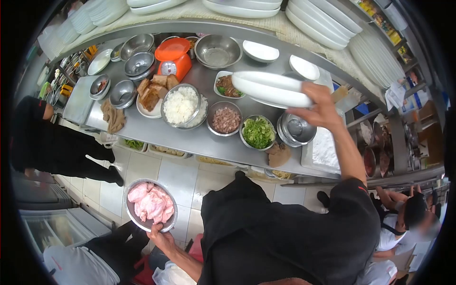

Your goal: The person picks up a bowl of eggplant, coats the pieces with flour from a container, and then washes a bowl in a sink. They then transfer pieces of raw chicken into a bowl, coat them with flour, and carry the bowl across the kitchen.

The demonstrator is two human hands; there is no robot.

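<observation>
White plates, a stiff, breakable, glossy stack, hang above the steel counter pinched at the rim by the right hand, while the left hand cups a steel bowl of slippery raw chicken, likely heavy.

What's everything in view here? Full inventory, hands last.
Bowl of raw meat: 1, steel, pink meat, in left hand.
Oval plates: small stack, white, in right hand.
Scale: 1, orange, counter back.
Rice bowl: 1, steel, counter middle.
Chopped meat bowl: 1, steel, right of rice.
Greens bowl: 1, steel, counter front.
Counter: 1, steel.
Shelf plates: many, white, above.
Other people: 2, left and lower right.
Left hand: under bowl rim.
Right hand: gripping plates.
</observation>
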